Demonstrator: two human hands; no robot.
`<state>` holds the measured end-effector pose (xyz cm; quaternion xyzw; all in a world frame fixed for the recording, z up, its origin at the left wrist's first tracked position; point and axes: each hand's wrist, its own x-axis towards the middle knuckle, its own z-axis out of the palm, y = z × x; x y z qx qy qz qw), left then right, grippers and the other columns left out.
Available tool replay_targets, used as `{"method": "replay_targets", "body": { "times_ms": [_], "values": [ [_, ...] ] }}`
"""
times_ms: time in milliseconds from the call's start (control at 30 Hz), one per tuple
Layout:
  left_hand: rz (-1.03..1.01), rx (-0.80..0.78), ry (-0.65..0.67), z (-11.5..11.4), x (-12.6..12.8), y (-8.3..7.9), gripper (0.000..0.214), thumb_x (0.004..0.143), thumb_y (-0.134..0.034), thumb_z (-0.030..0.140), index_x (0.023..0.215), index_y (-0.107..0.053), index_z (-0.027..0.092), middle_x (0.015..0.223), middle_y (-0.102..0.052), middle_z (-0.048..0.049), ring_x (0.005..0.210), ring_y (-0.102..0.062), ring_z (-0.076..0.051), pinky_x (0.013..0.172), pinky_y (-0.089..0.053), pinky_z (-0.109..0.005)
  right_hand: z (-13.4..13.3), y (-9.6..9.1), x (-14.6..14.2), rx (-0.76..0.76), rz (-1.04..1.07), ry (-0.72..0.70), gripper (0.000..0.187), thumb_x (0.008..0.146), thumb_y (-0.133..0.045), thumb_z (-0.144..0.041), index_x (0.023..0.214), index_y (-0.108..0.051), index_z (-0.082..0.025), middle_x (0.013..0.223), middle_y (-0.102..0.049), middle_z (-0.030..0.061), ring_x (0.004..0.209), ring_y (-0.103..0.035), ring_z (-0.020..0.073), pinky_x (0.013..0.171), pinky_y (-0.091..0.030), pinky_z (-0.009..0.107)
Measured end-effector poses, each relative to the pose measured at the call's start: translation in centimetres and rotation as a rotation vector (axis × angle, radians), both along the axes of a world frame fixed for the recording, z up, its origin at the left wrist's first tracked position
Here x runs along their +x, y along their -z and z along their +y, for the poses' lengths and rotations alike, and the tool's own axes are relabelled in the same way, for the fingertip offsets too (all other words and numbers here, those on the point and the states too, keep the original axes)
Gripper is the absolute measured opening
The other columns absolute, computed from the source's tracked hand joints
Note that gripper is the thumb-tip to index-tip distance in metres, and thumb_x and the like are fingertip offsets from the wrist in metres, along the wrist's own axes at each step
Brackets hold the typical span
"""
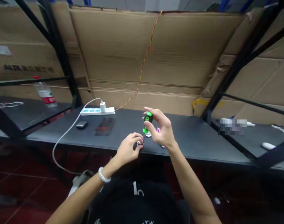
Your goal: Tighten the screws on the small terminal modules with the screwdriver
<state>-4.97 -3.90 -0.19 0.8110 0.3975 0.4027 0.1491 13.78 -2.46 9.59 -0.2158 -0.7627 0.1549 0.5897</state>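
A short screwdriver (147, 122) with a green and black handle is gripped by my right hand (161, 127), its thin shaft pointing down. My left hand (130, 146) pinches a small white part (139, 143) with a bit of purple near the table's front edge. The screwdriver's tip meets that part or sits right beside it; fingers hide the exact contact. Behind and under my right hand lie small white and purple pieces (148, 134), partly covered by it and too small to name.
On the dark table (191, 137), a white power strip (98, 111) with a plugged-in charger (102, 106) stands at back left. Its white cable (58, 146) hangs over the front edge. A small black object (81, 124) lies nearby. Black metal posts (226, 81) flank the table; cardboard (174, 56) closes the back.
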Motion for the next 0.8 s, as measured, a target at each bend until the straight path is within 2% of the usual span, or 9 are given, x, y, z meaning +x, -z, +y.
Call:
{"method": "replay_targets", "body": {
  "times_ms": [67, 133, 333, 400, 467, 533, 600, 733, 800],
  "values": [
    [0.012, 0.001, -0.004, -0.1, 0.0, 0.0, 0.013, 0.091, -0.066, 0.01, 0.088, -0.067, 0.023, 0.117, -0.073, -0.0054, 0.112, -0.068, -0.027, 0.103, -0.055, -0.045, 0.0, 0.4, 0.1, -0.099, 0.04, -0.111, 0.045, 0.102, -0.07, -0.036, 0.147, -0.066, -0.029, 0.126, -0.076, 0.0097, 0.104, -0.077, 0.0247, 0.094, -0.066, 0.043],
    [0.019, 0.007, -0.008, -0.1, 0.1, 0.0, 0.014, 0.091, -0.066, 0.01, 0.088, -0.067, 0.023, 0.118, -0.073, -0.0054, 0.112, -0.068, -0.027, 0.102, -0.055, -0.045, 0.0, 0.7, 0.3, -0.153, 0.082, -0.138, 0.045, 0.1, -0.073, -0.036, 0.144, -0.068, -0.03, 0.124, -0.077, 0.0084, 0.1, -0.079, 0.0233, 0.089, -0.067, 0.04],
    [0.022, 0.028, -0.027, 0.0, 0.2, 0.1, 0.015, 0.09, -0.065, 0.009, 0.09, -0.066, 0.024, 0.117, -0.074, -0.0054, 0.112, -0.068, -0.028, 0.102, -0.056, -0.045, 0.4, 0.8, -0.1, 0.029, 0.076, 0.132, 0.047, 0.085, -0.091, -0.039, 0.13, -0.077, -0.031, 0.11, -0.072, 0.0059, 0.095, -0.072, 0.0218, 0.081, -0.065, 0.035],
    [0.028, 0.035, -0.027, -0.1, 0.2, 0.1, 0.015, 0.09, -0.065, 0.009, 0.09, -0.066, 0.024, 0.116, -0.074, -0.0055, 0.111, -0.068, -0.028, 0.101, -0.056, -0.045, 0.3, 0.7, -0.2, 0.077, 0.045, 0.174, 0.045, 0.088, -0.088, -0.039, 0.13, -0.077, -0.031, 0.11, -0.072, 0.0071, 0.096, -0.07, 0.0227, 0.082, -0.064, 0.036],
    [0.03, 0.036, -0.028, -0.1, 0.1, 0.1, 0.014, 0.09, -0.065, 0.01, 0.09, -0.066, 0.024, 0.116, -0.074, -0.0055, 0.11, -0.067, -0.028, 0.101, -0.056, -0.044, 0.0, 0.5, -0.1, 0.054, 0.017, 0.103, 0.041, 0.097, -0.078, -0.037, 0.138, -0.073, -0.031, 0.119, -0.073, 0.0087, 0.1, -0.072, 0.0233, 0.087, -0.065, 0.039],
    [0.034, 0.032, -0.027, -0.2, 0.1, 0.1, 0.014, 0.09, -0.065, 0.01, 0.09, -0.065, 0.024, 0.115, -0.073, -0.0054, 0.11, -0.067, -0.027, 0.1, -0.056, -0.044, -0.1, 0.4, -0.1, -0.021, 0.005, -0.033, 0.042, 0.104, -0.067, -0.034, 0.146, -0.067, -0.032, 0.127, -0.073, 0.0093, 0.102, -0.075, 0.023, 0.092, -0.065, 0.041],
    [0.038, 0.031, -0.03, -0.2, 0.1, 0.0, 0.013, 0.09, -0.064, 0.011, 0.09, -0.065, 0.024, 0.115, -0.073, -0.0054, 0.11, -0.067, -0.028, 0.099, -0.056, -0.044, -0.2, 0.1, -0.1, -0.058, 0.002, -0.083, 0.041, 0.104, -0.066, -0.033, 0.145, -0.068, -0.031, 0.124, -0.075, 0.0084, 0.101, -0.076, 0.0222, 0.091, -0.065, 0.04],
    [0.042, 0.032, -0.015, -0.1, 0.0, -0.1, 0.017, 0.088, -0.065, 0.009, 0.094, -0.066, 0.024, 0.115, -0.073, -0.0054, 0.11, -0.067, -0.028, 0.1, -0.056, -0.045, -0.3, -0.3, -0.3, 0.041, -0.022, 0.11, 0.038, 0.092, -0.083, -0.035, 0.13, -0.077, -0.031, 0.108, -0.071, 0.0059, 0.093, -0.069, 0.021, 0.084, -0.064, 0.036],
    [0.043, 0.021, 0.003, -0.1, -0.1, -0.3, 0.021, 0.086, -0.066, 0.007, 0.097, -0.067, 0.024, 0.116, -0.073, -0.0056, 0.111, -0.067, -0.028, 0.102, -0.056, -0.045, -0.3, -0.2, -0.1, 0.047, -0.03, 0.119, 0.041, 0.093, -0.081, -0.034, 0.134, -0.075, -0.031, 0.114, -0.071, 0.0075, 0.097, -0.069, 0.022, 0.085, -0.064, 0.037]
  ]
}}
